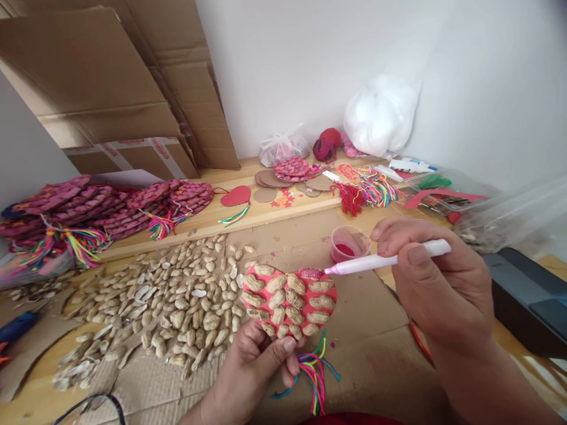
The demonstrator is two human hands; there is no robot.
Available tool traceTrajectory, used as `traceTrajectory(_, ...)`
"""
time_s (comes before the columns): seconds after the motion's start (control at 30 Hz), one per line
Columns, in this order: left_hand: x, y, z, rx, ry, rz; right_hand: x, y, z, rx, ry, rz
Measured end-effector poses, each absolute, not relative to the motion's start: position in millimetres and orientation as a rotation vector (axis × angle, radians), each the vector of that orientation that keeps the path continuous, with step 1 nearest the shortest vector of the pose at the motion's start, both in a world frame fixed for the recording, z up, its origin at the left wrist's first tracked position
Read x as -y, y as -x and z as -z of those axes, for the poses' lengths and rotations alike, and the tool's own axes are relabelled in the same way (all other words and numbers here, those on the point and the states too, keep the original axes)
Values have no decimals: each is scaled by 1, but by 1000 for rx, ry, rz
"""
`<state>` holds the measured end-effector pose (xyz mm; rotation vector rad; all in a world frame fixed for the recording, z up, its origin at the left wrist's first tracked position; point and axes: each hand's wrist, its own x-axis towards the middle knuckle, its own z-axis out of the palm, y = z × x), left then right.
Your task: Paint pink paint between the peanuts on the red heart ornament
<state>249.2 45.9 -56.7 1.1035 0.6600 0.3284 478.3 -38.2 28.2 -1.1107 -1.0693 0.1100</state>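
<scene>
My left hand (266, 360) grips the lower edge of a red heart (268, 295) covered in rows of peanut shells, thumb on the front. A tassel of bright threads (313, 378) hangs below it. Between the fingers of my right hand (443, 277) is a white paintbrush (376, 261), its pink tip at the heart's upper right. The peanut shell (312, 274) there is coloured pink; the others are plain tan. Just behind the brush stands a clear plastic cup (349, 243) with magenta paint in it.
Loose peanut shells (190, 319) spread over cardboard at the left. Stacked pink peanut hearts (66, 203) lie behind them. A plain red heart (235, 196), bundled threads (372, 186) and a bag of white stuffing (381, 115) sit along the back. At right is a dark box (522, 301).
</scene>
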Motion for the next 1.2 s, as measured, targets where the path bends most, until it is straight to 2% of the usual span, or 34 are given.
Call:
traceTrajectory(0.33,-44,-254,50,-703,-1140,-366,38,-480,-29,1070,1113,-92)
traceTrajectory(0.63,-42,-256,54,-867,-1465,-608,41,-478,-31,1101,1148,-30)
traceTrajectory(1.2,-47,-253,57,-809,-1668,-728,41,-477,-32,1119,1166,20)
